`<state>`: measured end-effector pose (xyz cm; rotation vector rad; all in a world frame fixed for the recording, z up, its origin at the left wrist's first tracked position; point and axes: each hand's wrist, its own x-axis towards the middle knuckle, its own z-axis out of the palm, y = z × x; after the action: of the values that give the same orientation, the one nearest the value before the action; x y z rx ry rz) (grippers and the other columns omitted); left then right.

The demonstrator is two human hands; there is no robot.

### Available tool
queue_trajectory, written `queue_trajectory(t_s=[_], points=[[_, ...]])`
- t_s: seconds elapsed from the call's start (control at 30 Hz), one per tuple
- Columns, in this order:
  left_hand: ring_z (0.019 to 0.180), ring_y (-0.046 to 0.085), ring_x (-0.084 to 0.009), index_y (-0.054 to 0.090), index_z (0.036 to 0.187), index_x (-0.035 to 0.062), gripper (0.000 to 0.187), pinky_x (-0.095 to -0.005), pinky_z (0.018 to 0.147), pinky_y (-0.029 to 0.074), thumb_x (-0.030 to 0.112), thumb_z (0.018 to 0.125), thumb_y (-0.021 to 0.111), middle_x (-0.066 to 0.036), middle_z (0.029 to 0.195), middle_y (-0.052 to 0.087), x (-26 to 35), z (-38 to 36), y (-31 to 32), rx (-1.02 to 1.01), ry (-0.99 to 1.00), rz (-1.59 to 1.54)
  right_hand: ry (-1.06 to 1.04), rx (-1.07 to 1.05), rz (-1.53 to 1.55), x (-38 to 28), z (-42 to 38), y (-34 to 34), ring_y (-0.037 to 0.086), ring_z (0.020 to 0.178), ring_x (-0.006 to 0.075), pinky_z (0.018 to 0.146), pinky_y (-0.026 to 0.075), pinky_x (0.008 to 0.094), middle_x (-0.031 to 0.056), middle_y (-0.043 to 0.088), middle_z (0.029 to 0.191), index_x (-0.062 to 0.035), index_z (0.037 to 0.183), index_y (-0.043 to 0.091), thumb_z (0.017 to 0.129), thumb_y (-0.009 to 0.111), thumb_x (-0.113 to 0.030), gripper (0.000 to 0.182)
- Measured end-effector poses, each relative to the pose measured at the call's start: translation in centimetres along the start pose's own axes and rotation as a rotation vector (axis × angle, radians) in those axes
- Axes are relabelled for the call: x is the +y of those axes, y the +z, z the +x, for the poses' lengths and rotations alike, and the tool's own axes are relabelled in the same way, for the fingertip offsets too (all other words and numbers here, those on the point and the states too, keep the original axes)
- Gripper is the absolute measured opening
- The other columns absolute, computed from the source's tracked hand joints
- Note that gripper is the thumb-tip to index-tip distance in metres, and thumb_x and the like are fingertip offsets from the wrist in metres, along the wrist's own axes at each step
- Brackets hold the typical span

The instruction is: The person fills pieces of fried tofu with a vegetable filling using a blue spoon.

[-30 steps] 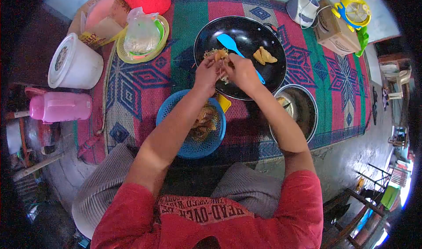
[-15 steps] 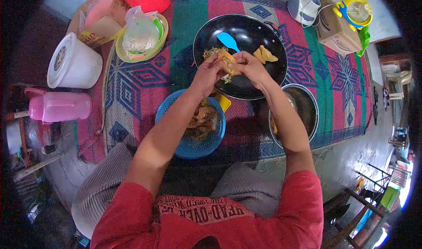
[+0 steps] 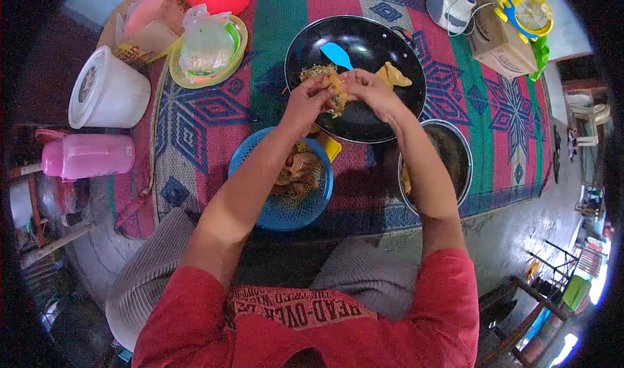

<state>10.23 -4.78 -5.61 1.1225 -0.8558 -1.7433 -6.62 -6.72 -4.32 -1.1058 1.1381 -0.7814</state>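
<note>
**Stuffed pastry held over the pan, filling at risk of spilling**

The left hand [image 3: 305, 101] and the right hand [image 3: 372, 90] meet above the near side of the black pan [image 3: 390, 118], both pinching one piece of fried pastry [image 3: 335, 90] with shredded filling showing at its edge. Each hand grasps the pastry with its fingertips; neither is clenched or free. The pastry is off the pan floor, held between the two hands just over the heap of shredded filling [image 3: 312, 71] at the pan's left side.

The likely trouble is the filling. The pastry looks open along one side, and if the fingers press too hard or pull apart unevenly, the shell could tear and strands could drop. Over the pan that costs little, but the hands sit close to the rim, so a drift toward the person would put any spill on the woven mat [image 3: 208, 127] or into the blue basket [image 3: 283, 215] below the left wrist.

A blue spatula [image 3: 337, 54] lies in the pan just beyond the hands, and another pastry [image 3: 394, 76] rests right beside the right hand's knuckles; either could be knocked by a careless move. The metal bowl [image 3: 458, 166] sits under the right forearm, close enough for an elbow to catch its rim. Farther left, well apart, stand a plate with a plastic bag [image 3: 207, 46], a white tub [image 3: 107, 90] and a pink jug [image 3: 88, 155].
</note>
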Motion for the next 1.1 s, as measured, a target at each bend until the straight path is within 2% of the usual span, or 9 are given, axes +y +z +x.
queue_trajectory(t_s=[0.1, 0.2, 0.3, 0.5, 0.73, 0.77, 0.83, 0.93, 1.1], points=[[0.082, 0.056, -0.0165, 0.049, 0.109, 0.0042, 0.032, -0.0290, 0.063, 0.052, 0.004, 0.078, 0.055, -0.008, 0.096, 0.055, 0.1, 0.7, -0.7, 0.064, -0.044, -0.002, 0.077, -0.011, 0.159, 1.8, 1.4, -1.9, 0.052, 0.076, 0.0099, 0.066, 0.042, 0.0234, 0.0015, 0.056, 0.084, -0.0042, 0.096, 0.055, 0.076, 0.057, -0.014, 0.023], [0.082, 0.056, -0.0185, 0.049, 0.109, 0.0053, 0.032, -0.0313, 0.062, 0.053, 0.003, 0.077, 0.055, -0.009, 0.097, 0.054, 0.1, 1.0, -2.0, 0.145, -0.079, 0.050, -0.040, 0.063, -0.778, 4.9, 2.3, -2.4, 0.056, 0.063, 0.0170, 0.056, 0.045, 0.0298, 0.0055, 0.060, 0.077, -0.0029, 0.083, 0.059, 0.068, 0.063, -0.017, 0.021], [0.083, 0.057, -0.0198, 0.048, 0.109, 0.0051, 0.034, -0.0316, 0.061, 0.053, 0.002, 0.077, 0.055, -0.009, 0.097, 0.054, 0.0, 0.8, -2.4, 0.195, -0.062, 0.074, -0.095, 0.072, -1.133, 7.6, 2.8, 0.1, 0.059, 0.068, 0.0272, 0.059, 0.047, 0.0358, 0.0136, 0.061, 0.080, -0.0036, 0.083, 0.059, 0.065, 0.065, -0.022, 0.026], [0.082, 0.057, -0.0205, 0.048, 0.107, 0.0030, 0.032, -0.0311, 0.059, 0.053, 0.002, 0.076, 0.055, -0.010, 0.095, 0.054, -0.1, -0.1, -3.0, 0.271, -0.082, 0.139, 0.115, 0.316, -1.210, 9.2, 3.2, 3.9, 0.059, 0.076, 0.0327, 0.068, 0.047, 0.0408, 0.0181, 0.060, 0.079, -0.0049, 0.083, 0.059, 0.070, 0.058, -0.026, 0.025], [0.083, 0.056, -0.0208, 0.047, 0.105, 0.0017, 0.031, -0.0315, 0.058, 0.053, 0.003, 0.075, 0.055, -0.010, 0.095, 0.053, -0.6, 0.6, -2.8, 0.284, -0.086, 0.059, 0.085, 0.189, -1.286, 9.3, 3.9, 2.1, 0.060, 0.069, 0.0286, 0.061, 0.049, 0.0372, 0.0167, 0.060, 0.074, -0.0011, 0.079, 0.058, 0.069, 0.057, -0.015, 0.016], [0.083, 0.056, -0.0208, 0.047, 0.105, 0.0017, 0.031, -0.0315, 0.058, 0.053, 0.003, 0.075, 0.055, -0.010, 0.095, 0.053, -0.5, 0.6, -2.7, 0.284, -0.087, 0.058, 0.087, 0.188, -1.287, 8.6, 3.8, 1.4, 0.060, 0.069, 0.0286, 0.061, 0.049, 0.0372, 0.0167, 0.060, 0.074, -0.0011, 0.079, 0.058, 0.069, 0.057, -0.015, 0.016], [0.085, 0.056, -0.0209, 0.047, 0.105, 0.0011, 0.031, -0.0315, 0.057, 0.053, 0.003, 0.075, 0.055, -0.010, 0.096, 0.053, -0.2, 0.8, -2.5, 0.291, -0.108, 0.076, 0.286, 0.039, -0.408, 6.6, 3.3, -0.1, 0.059, 0.063, 0.0175, 0.056, 0.048, 0.0294, 0.0093, 0.060, 0.072, -0.0004, 0.078, 0.056, 0.069, 0.059, -0.007, 0.012], [0.083, 0.057, -0.0211, 0.046, 0.106, 0.0012, 0.032, -0.0315, 0.056, 0.053, 0.002, 0.075, 0.055, -0.011, 0.097, 0.052, -1.2, 2.1, -2.8, 0.306, -0.139, 0.038, 0.172, -0.050, 0.056, 3.7, 2.4, -1.3, 0.054, 0.062, 0.0095, 0.054, 0.046, 0.0231, 0.0029, 0.058, 0.072, -0.0012, 0.079, 0.056, 0.070, 0.062, -0.006, 0.012], [0.081, 0.058, -0.0218, 0.044, 0.107, 0.0004, 0.033, -0.0320, 0.060, 0.053, 0.002, 0.075, 0.054, -0.012, 0.095, 0.053, -0.6, 1.6, -1.3, 0.221, -0.102, 0.034, -0.082, 0.024, -0.148, 0.5, 0.9, 2.0, 0.055, 0.061, 0.0134, 0.056, 0.045, 0.0253, 0.0051, 0.059, 0.074, -0.0025, 0.082, 0.057, 0.070, 0.063, -0.009, 0.014]])
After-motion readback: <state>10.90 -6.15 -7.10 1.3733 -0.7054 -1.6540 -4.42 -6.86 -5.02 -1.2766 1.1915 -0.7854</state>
